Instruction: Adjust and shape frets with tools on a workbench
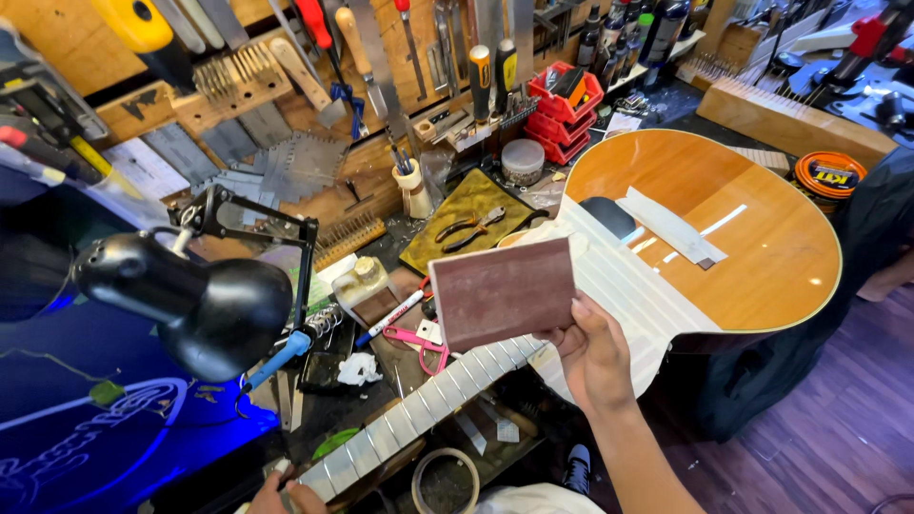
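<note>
Seen from the head camera: right hand (592,354) raised over the bench, fingers closed on the lower right corner of a flat reddish-brown sanding block (503,292), held up facing the camera and clear of the guitar neck (419,409) just below it. Left hand (286,495) only partly visible at the bottom edge, wrapped around the far end of that neck near the head, grip closed as far as can be told. Neck covered in pale masking tape between the frets, more pale strips laid across the guitar body (724,238) beside the sound hole. Orange-topped body lying across the cluttered workbench (381,257), black desk lamp (190,300) to the left, pink-handled scissors (419,345) and a marker just beside the neck, pliers on a yellow cloth further back, red bins and hanging tools along the wall. Judging by this, masking looks finished, block not yet touching the frets, so the sanding or levelling itself seems yet to start
</note>
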